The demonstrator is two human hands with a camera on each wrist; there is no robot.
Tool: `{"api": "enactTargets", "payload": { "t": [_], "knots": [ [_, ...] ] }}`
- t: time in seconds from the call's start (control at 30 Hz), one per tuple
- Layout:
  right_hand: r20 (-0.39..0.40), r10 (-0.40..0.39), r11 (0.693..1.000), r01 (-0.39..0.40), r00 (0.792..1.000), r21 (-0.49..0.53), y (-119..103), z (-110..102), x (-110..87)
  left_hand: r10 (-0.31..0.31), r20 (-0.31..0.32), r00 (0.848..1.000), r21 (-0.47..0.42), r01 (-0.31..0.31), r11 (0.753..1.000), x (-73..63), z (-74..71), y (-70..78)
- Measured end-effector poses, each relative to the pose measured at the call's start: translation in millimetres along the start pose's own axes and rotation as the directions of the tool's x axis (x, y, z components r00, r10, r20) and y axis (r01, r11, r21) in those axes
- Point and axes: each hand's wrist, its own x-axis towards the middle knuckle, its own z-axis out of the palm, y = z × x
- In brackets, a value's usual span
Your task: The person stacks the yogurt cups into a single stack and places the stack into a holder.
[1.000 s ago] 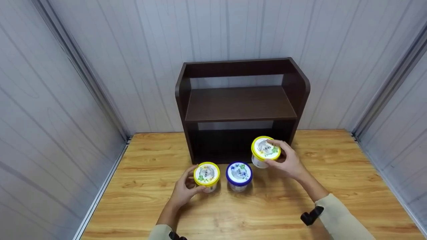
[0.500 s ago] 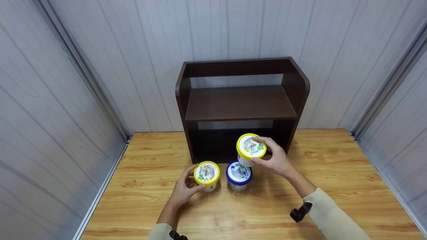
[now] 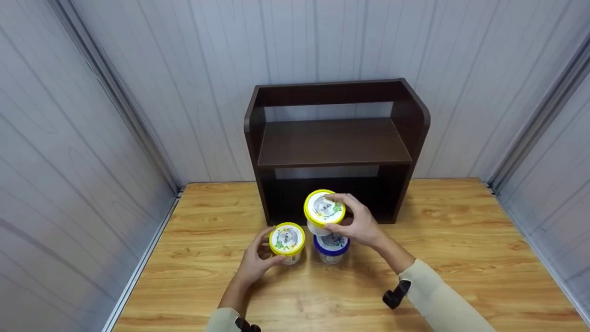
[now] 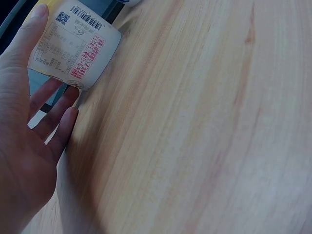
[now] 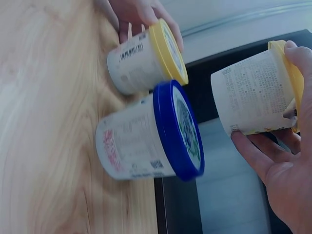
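My right hand (image 3: 362, 223) holds a white tub with a yellow lid (image 3: 322, 210) between thumb and fingers, raised off the table. In the right wrist view this tub (image 5: 251, 92) shows small print on its side. Below it, partly hidden in the head view, a tub with a dark blue lid (image 3: 332, 252) stands upright on the table. To its left stands another yellow-lidded tub (image 3: 287, 240), with my left hand (image 3: 252, 262) gripping it by thumb and fingers. A barcode and red print mark this tub's side (image 4: 75, 46) in the left wrist view.
A dark brown two-tier shelf (image 3: 334, 143) stands on the wooden table (image 3: 198, 258) close behind the tubs, against the panelled back wall (image 3: 207, 92). Light panels (image 3: 60, 184) enclose the table's left and right sides.
My right hand has carried its yellow-lidded tub leftward, from right of the blue-lidded tub to over its rear part. The left hand and the two standing tubs have stayed in place.
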Motion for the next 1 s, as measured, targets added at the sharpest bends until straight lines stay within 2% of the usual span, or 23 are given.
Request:
{"api": "enactTargets", "payload": {
  "t": [0.17,0.3,0.7,1.0],
  "knots": [
    [0.016,-0.014,0.999,0.013,1.000,0.047,-1.4,10.7,1.7,-0.021,0.008,1.000,0.010,0.021,1.000,0.2,0.9,0.1],
    [0.003,-0.020,0.999,0.020,1.000,0.039,-2.5,19.1,2.5,-0.031,0.010,0.999,0.010,0.031,0.999,0.4,1.0,0.2],
    [0.006,-0.048,0.993,0.047,0.999,0.109,-4.7,42.7,8.6,-0.025,0.011,1.000,0.003,0.025,1.000,-0.7,0.7,0.8],
    [-0.013,-0.012,0.993,0.014,1.000,0.120,-3.9,62.9,7.4,-0.037,0.016,0.999,0.029,0.037,0.999,0.5,-0.7,0.4]
  ]
}}
